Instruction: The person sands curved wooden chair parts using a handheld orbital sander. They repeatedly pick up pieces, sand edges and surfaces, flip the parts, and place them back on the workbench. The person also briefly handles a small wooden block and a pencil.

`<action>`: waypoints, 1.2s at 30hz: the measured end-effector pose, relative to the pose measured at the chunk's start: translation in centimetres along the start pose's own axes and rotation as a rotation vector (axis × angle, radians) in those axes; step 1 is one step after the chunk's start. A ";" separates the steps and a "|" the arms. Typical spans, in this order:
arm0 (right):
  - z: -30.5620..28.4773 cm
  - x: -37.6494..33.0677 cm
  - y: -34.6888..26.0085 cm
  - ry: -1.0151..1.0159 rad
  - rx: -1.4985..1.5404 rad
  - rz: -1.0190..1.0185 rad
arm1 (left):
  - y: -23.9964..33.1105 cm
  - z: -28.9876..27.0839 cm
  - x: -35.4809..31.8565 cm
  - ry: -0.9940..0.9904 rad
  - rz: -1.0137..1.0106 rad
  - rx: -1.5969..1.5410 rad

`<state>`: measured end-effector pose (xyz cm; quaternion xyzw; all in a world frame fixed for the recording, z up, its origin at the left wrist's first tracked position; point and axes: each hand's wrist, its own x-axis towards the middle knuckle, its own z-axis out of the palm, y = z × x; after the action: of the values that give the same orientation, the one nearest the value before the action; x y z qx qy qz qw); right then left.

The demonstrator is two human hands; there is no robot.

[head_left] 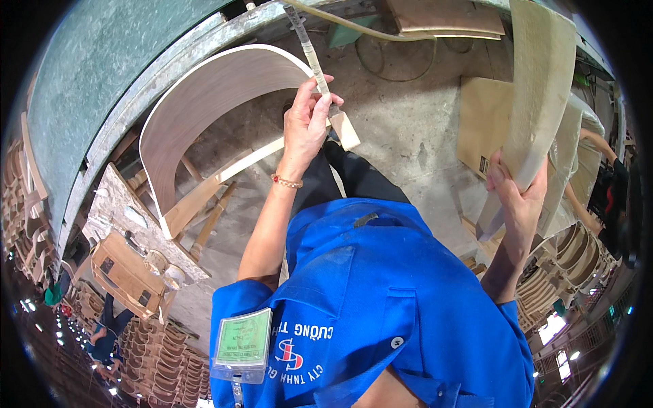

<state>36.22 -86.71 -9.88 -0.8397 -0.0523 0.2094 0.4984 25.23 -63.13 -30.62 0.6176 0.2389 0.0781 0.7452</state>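
My left hand [309,122] is closed around a slim stick [313,61] wrapped in pale tape, held over the floor in front of me. A small wooden block [345,131] shows just below those fingers; whether it is joined to the stick I cannot tell. To the right, my right hand [520,194] grips the lower part of a long curved wooden panel [541,81], which stands up toward the far edge. Beside my left arm, a wide bent wooden panel [197,95] arches around a straight wooden rail [252,160].
A green-grey surface with a metal rim [88,81] curves along the far left. Below it sit a stained board [115,204] and a brown box-like piece [129,275]. Flat boards [483,122] lean at right, near another person's arm [598,146]. A hose [381,30] crosses the top.
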 end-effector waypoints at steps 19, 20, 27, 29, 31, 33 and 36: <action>1.7 1.9 -1.6 -0.221 -0.043 -0.131 | -0.1 0.2 -0.5 0.045 0.078 0.036; 1.8 2.3 -2.1 -0.228 -0.051 -0.164 | 0.0 0.3 -0.4 0.051 0.090 0.024; 0.4 7.0 -8.6 -0.388 -0.562 -0.303 | -0.5 0.2 -0.5 0.052 0.035 -0.015; 0.6 7.8 -9.6 -0.309 -0.485 -0.386 | -0.2 0.0 -0.6 0.047 0.000 0.009; 1.3 8.7 -10.0 -0.254 -0.393 -0.454 | 0.0 -0.1 -0.6 0.044 0.004 0.049; 2.0 9.7 -9.5 -0.438 -0.513 -0.502 | -0.3 0.0 -0.8 0.040 0.008 0.071; 3.2 9.4 -8.7 -0.675 -0.769 -0.538 | -0.5 0.0 -0.3 0.035 0.036 0.099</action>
<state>44.51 -76.96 -6.61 -0.8043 -0.4923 0.2976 0.1490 24.88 -63.42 -31.03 0.6566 0.2443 0.0906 0.7078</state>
